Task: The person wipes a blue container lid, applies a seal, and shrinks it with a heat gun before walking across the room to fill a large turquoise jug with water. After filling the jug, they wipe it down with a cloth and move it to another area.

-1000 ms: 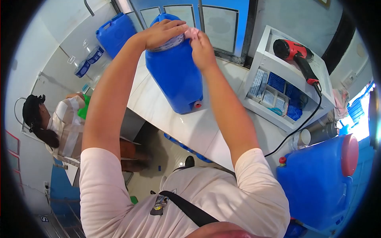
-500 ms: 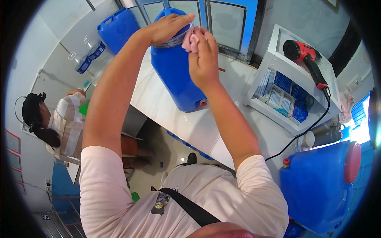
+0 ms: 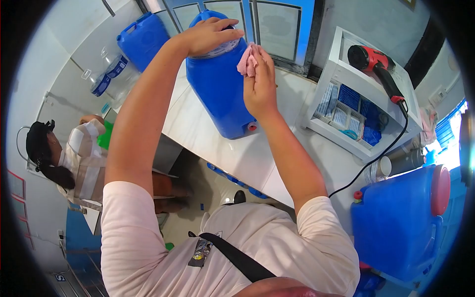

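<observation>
The jug (image 3: 217,94) is set upright on the table (image 3: 173,119), with its red-tipped tap (image 3: 252,126) turned toward the person. A printed band (image 3: 220,51) is already in place around its upper part, and seems, as far as it can be seen, to be lying fairly level. Part of the band is covered by the left hand (image 3: 205,38), so whether it is smooth and fast all the way round cannot be told. How much of the jug has been gone over with the cloth (image 3: 247,60), and how much is left, cannot be read from the view either.

The left arm is reached far forward, and its hand is laid palm down across the top of the jug. Its fingers are held nearly straight and a little spread, and nothing is seen pinched between them; the jug is rested on rather than grasped.

The right arm is also stretched forward, bent slightly at the elbow. In the grip of the right hand (image 3: 262,89), the bunched pink cloth is held between thumb and fingers, the fingers pointing up and closed on it. The cloth is held at the upper right side of the jug, by the end of the band; whether the surface is being pressed by it cannot be told.
</observation>
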A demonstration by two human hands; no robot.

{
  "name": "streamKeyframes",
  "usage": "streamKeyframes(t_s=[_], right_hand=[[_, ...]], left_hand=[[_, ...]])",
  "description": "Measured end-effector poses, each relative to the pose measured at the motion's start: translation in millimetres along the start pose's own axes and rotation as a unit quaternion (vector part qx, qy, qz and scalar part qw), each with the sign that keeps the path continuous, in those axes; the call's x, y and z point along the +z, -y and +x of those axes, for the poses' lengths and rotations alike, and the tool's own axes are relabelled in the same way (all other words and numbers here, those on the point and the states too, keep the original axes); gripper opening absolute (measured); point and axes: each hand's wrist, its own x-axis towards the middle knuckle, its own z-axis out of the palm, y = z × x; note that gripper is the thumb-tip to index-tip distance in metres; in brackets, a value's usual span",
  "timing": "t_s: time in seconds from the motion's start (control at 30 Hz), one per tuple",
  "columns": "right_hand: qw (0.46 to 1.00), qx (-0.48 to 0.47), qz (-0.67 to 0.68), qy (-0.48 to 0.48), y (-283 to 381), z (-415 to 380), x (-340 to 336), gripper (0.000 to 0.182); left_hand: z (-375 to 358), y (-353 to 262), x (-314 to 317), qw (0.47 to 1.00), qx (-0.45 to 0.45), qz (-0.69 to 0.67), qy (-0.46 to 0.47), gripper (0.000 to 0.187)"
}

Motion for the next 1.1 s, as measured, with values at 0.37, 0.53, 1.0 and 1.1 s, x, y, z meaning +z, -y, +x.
streamKeyframes(t_s=[0.37,0.53,1.0,1.1], right_hand=[[1.000,0.021,-0.008,0.004,0.7,-20.5,-1.4,0.050],[0.999,0.040,-0.012,0.003,7.3,-20.4,-1.0,0.052],[0.999,0.013,-0.001,-0.032,16.9,-25.8,14.6,0.055],[0.993,-0.056,-0.098,-0.023,20.7,-25.0,18.8,0.053]], left_hand=[[9.5,16.1,12.2,0.998,-0.055,-0.023,-0.031,0.073],[1.5,7.2,5.0,0.999,-0.024,-0.024,-0.016,0.073],[7.0,10.7,8.8,0.991,-0.080,-0.102,-0.040,0.077],[4.4,8.7,7.0,0.991,-0.062,-0.113,-0.045,0.067]])
